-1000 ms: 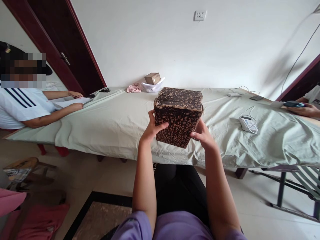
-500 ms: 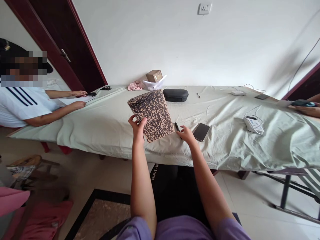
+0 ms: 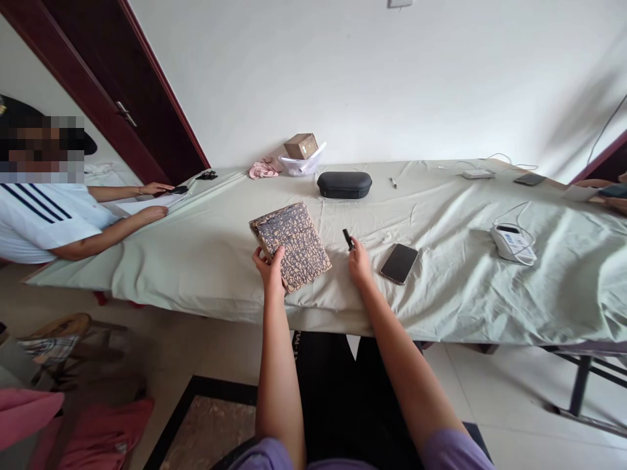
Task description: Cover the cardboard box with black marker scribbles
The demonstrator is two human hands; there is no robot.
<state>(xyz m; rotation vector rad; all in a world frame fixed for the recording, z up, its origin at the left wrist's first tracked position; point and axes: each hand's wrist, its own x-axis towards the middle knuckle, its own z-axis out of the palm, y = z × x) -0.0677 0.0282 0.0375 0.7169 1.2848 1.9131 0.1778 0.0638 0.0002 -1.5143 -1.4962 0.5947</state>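
A brown cardboard box (image 3: pixel 300 245), its face covered in looping black scribbles, is tilted over the near part of the cloth. My left hand (image 3: pixel 271 267) grips its lower left side, thumb on the scribbled face and fingers at the edge. To the right of the box, my right hand (image 3: pixel 360 261) is closed on a black marker (image 3: pixel 347 239) whose end points up and away from me. A dark smartphone (image 3: pixel 399 264) lies on the cloth just right of that hand. Whether the box touches the cloth I cannot tell.
A black hard case (image 3: pixel 344 185) sits behind the box. Further back are a plastic basket (image 3: pixel 298 167) with a small box (image 3: pixel 301 145) and a pink cloth (image 3: pixel 265 168). A white device with a cable (image 3: pixel 513 243) stands right. At left, a person's hands (image 3: pixel 155 212) rest on paper.
My left hand has brought the box lower and nearer to me. My right hand, with the marker, has turned so the marker shows more plainly, with a wider gap to the box.
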